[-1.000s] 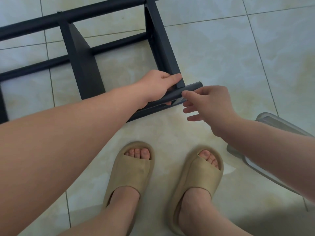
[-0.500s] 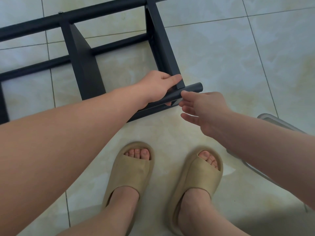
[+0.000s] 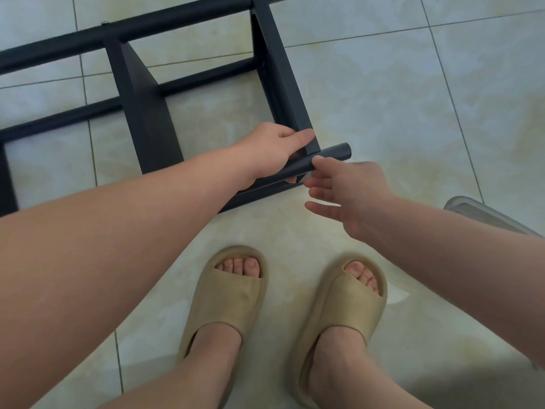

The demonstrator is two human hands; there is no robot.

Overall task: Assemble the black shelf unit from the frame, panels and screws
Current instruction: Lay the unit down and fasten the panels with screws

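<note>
the black tube (image 3: 333,153) lay at the near corner of the frame (image 3: 177,22), its long axis slanting up to the right, the left hand (image 3: 271,152) curled round it and the right hand (image 3: 351,190), fingers loosely spread, touching it nearer the free end.

Pale glossy floor tiles (image 3: 383,98) are filling the scene, with thin dark grout lines (image 3: 451,93) running across them toward the far side. Near the bottom centre, two feet are standing side by side in tan open-toe sandals: the left sandal (image 3: 233,293) is pointing slightly right, and the right sandal (image 3: 351,296) is lying just beside it, toes showing in both. At the right edge a grey, translucent plastic piece (image 3: 477,212) is lying on the tiles, only partly showing. A dark shadow (image 3: 486,388) is covering the near right corner.
</note>
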